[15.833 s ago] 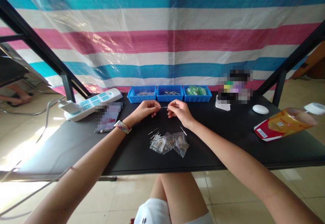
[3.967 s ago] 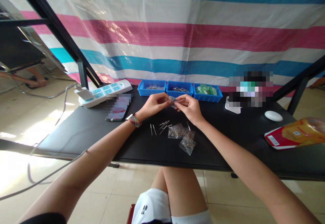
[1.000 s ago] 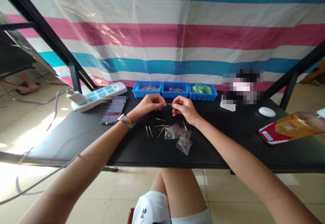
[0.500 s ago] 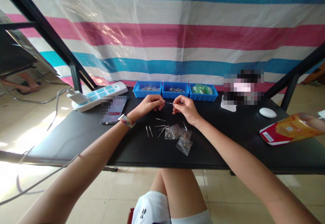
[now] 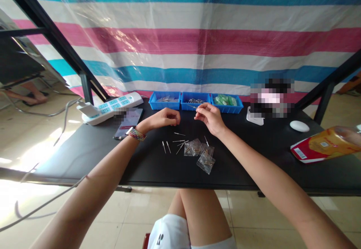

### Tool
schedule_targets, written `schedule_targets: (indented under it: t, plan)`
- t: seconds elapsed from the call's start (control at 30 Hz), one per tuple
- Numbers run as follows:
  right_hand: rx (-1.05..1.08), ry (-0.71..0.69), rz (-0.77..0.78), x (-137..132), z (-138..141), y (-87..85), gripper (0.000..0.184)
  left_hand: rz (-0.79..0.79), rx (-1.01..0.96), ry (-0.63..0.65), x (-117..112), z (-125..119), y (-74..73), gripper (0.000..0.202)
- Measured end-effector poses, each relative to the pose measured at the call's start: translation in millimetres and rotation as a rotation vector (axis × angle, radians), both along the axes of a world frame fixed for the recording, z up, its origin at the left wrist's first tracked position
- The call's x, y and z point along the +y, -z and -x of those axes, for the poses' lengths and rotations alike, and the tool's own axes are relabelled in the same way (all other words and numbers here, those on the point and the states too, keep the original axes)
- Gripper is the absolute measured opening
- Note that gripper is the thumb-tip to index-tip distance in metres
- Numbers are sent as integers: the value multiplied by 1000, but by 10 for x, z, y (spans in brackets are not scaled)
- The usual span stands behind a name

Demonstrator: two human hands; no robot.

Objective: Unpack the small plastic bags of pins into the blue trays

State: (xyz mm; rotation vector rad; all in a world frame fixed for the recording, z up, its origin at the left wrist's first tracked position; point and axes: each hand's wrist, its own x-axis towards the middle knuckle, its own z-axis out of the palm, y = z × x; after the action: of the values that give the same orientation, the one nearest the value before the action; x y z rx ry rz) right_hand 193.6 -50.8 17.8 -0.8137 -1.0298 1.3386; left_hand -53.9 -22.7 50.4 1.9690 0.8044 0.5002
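Observation:
Between the thumb and fingers of my right hand (image 5: 209, 119) is a blind rivet (image 5: 192, 107), its thin pin pointing left in front of the middle blue bin (image 5: 195, 107). My left hand (image 5: 166, 118) hovers just left of it, fingers curled; whether anything is inside them is hidden. Several loose rivets (image 5: 178, 141) lie on the black table (image 5: 158, 172) below my hands. Beside them sit small clear bags (image 5: 205, 162) with thin brass-coloured pieces inside.
At the back, the left blue bin (image 5: 164, 107) holds clear plastic pieces and the right blue bin (image 5: 227, 108) green packets. A power strip (image 5: 113, 108) and a phone (image 5: 128, 123) lie left. On the right are a white oval object (image 5: 299, 126) and a bottle (image 5: 324, 143).
My left hand has come off the rivet that both hands held and drawn slightly left. The right hand keeps the rivet, raised a little and shifted right.

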Motion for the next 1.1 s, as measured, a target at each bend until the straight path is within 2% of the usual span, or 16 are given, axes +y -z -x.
schedule_targets:
  t: [0.07, 0.13, 0.23, 0.33, 0.53, 0.7, 0.93, 1.1]
  plan:
    - [57, 60, 19, 43, -28, -21, 33, -19, 83, 46, 9, 32, -7, 20]
    - [68, 59, 61, 46, -42, -26, 41, -49, 140, 72, 1, 33, 8, 23]
    - [-17, 4, 89, -11, -16, -4, 31, -98, 184, 92, -32, -2, 40, 22]
    - [-124, -43, 55, -69, 43, 30, 20, -129, 162, 96, -55, -37, 67, 11]
    - [-227, -52, 37, -56, 71, 79, 18, -162, 142, -4, -18, -48, 154, 8]
    - [-241, -73, 47, -46, 55, 91, 17, -151, -30, -100, 3, -72, 185, 24]
    - [-223, -211, 79, -95, 80, 49, 21, -87, -343, -207, -45, -126, 103, 33]
    - [-127, -281, 137, -95, 82, 46, 30, -44, -408, -233, -73, -166, 111, 39]
